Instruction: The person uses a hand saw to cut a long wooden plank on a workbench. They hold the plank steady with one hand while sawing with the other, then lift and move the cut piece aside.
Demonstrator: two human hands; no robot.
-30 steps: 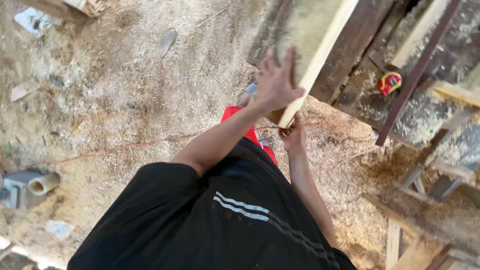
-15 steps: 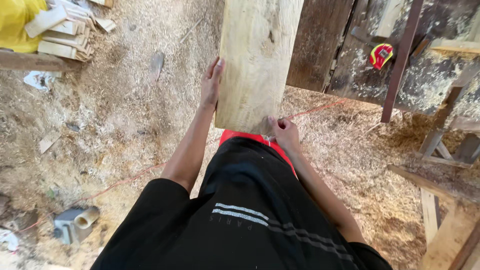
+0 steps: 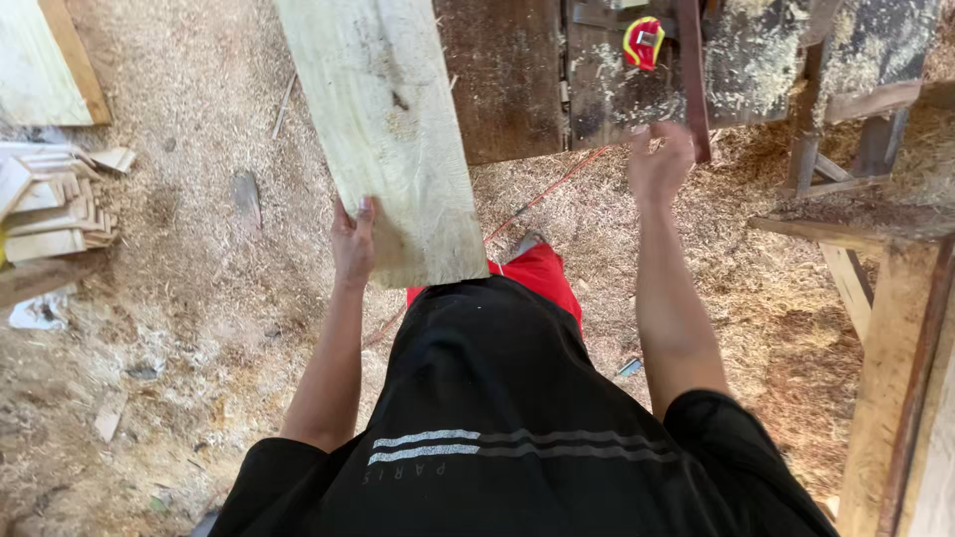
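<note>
Right hand (image 3: 659, 159) has let go, now open and empty; left hand (image 3: 353, 244) alone grips pale plank (image 3: 393, 129) at near edge.

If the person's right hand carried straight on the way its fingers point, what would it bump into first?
Probably the dark upright bar just past the right hand, at the sawdust-covered workbench; depth is unclear from above.
</note>
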